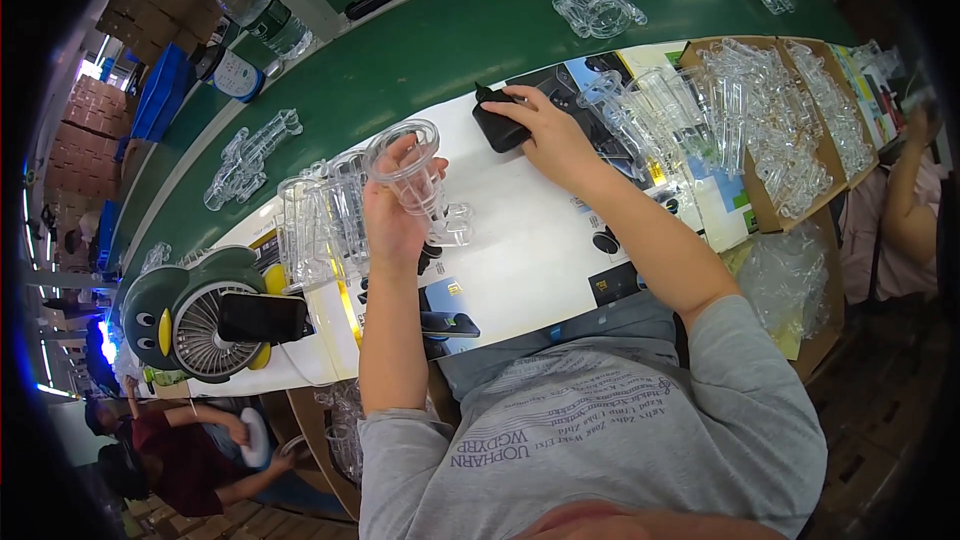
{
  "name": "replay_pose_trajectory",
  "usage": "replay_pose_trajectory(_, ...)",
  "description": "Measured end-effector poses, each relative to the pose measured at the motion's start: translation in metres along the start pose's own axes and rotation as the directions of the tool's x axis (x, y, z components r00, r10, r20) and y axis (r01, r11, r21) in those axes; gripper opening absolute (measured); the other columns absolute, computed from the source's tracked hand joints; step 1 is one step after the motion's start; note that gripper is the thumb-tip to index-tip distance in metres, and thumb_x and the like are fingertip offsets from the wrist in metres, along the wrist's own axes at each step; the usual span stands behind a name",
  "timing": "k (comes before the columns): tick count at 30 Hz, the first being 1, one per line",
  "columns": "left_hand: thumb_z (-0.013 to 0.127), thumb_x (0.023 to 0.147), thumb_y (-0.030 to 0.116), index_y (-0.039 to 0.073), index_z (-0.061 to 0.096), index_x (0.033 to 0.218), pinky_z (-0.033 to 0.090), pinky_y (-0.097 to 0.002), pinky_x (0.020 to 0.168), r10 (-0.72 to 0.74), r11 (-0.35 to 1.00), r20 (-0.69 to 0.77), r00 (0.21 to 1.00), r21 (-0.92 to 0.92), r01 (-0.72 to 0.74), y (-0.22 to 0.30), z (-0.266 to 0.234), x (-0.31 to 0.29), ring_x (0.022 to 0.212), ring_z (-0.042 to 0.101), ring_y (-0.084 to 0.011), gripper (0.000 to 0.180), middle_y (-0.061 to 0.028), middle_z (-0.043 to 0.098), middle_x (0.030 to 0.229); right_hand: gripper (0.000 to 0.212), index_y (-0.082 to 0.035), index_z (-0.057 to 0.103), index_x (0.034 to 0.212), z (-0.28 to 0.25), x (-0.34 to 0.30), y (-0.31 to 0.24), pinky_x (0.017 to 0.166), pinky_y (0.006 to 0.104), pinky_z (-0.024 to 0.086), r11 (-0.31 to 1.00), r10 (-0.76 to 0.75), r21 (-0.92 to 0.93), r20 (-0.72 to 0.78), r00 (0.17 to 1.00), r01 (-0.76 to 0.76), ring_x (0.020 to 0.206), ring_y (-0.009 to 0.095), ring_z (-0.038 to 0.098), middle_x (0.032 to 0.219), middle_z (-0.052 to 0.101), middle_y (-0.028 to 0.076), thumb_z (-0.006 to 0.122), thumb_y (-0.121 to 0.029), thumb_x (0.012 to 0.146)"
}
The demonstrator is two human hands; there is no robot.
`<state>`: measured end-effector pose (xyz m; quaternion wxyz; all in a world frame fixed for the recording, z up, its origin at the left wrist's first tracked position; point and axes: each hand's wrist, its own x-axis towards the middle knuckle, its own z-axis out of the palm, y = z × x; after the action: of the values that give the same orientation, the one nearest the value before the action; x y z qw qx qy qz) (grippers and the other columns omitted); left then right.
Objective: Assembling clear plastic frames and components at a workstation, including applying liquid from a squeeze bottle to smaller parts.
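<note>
Occupying the left of centre, a round-rimmed clear plastic part [421,186] is held up in the left hand [395,215], whose fingers curl partly closed around it; the forearm rises nearly upright from the lower edge. Right of it, near upper centre, the right hand [555,140] lies palm down over a small black object [497,130], fingers bent across its top and right side; whether the object is lifted cannot be told. The right forearm slants from lower right to upper left, elbow bent. Flanking both hands are rows of clear plastic parts [318,225]. Farther out stand a penguin-shaped fan [158,302], lower left, and a cardboard box [757,202] of clear pieces, upper right.
</note>
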<state>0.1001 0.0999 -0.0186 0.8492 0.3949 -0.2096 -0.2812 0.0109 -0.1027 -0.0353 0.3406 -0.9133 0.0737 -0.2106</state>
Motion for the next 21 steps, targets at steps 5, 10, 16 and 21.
replay_pose_trajectory(5, 0.053, 0.087, 0.026, -0.001, 0.044, 0.117, 0.046, -0.0343, 0.082, -0.006, 1.0, 0.009, 1.0, -0.02, 0.006, 0.0, 0.001, 0.0, 0.096, 0.057, -0.0259, 0.041, -0.0146, 0.055, 0.109, 0.046, -0.016, 0.056, 0.112, -0.003, 0.001, -0.005, 0.082, 0.0338, 0.045, 0.997, 0.006, -0.074, -0.1, 0.995, -0.014, 0.101, 0.029, 0.053, 0.12, 0.047, 0.011, 0.048, 0.007, 0.074)
replay_pose_trajectory(10, 0.063, 0.08, 0.017, 0.005, 0.043, 0.118, 0.044, -0.0342, 0.086, 0.009, 0.998, -0.018, 1.0, -0.063, -0.01, -0.003, -0.001, 0.001, 0.103, 0.053, -0.0232, 0.045, -0.0099, 0.054, 0.11, 0.031, -0.012, 0.056, 0.111, -0.01, -0.002, -0.023, 0.084, 0.0335, 0.044, 0.988, -0.098, 0.11, -0.1, 0.99, 0.109, 0.103, 0.028, 0.052, 0.116, 0.051, 0.011, 0.053, -0.009, 0.081)
replay_pose_trajectory(16, 0.069, 0.074, 0.012, 0.007, 0.041, 0.118, 0.041, -0.035, 0.089, 0.058, 0.992, 0.013, 0.998, -0.115, -0.057, -0.006, 0.005, -0.001, 0.104, 0.05, -0.0209, 0.053, -0.0067, 0.051, 0.11, 0.046, -0.005, 0.054, 0.111, 0.008, -0.017, -0.044, 0.096, 0.0369, 0.034, 0.947, -0.288, 0.152, 0.007, 0.958, 0.284, 0.115, 0.029, 0.042, 0.118, 0.052, 0.012, 0.063, -0.033, 0.076)
replay_pose_trajectory(21, 0.075, 0.069, 0.017, 0.008, 0.036, 0.122, 0.037, -0.0367, 0.095, 0.066, 0.997, 0.068, 0.996, -0.043, -0.063, -0.008, 0.009, -0.001, 0.11, 0.045, -0.0228, 0.066, -0.0071, 0.048, 0.114, 0.048, -0.002, 0.055, 0.107, 0.014, -0.021, -0.045, 0.089, 0.0362, 0.04, 0.966, -0.225, 0.14, 0.036, 0.974, 0.218, 0.105, 0.028, 0.051, 0.11, 0.056, 0.014, 0.067, -0.033, 0.073)
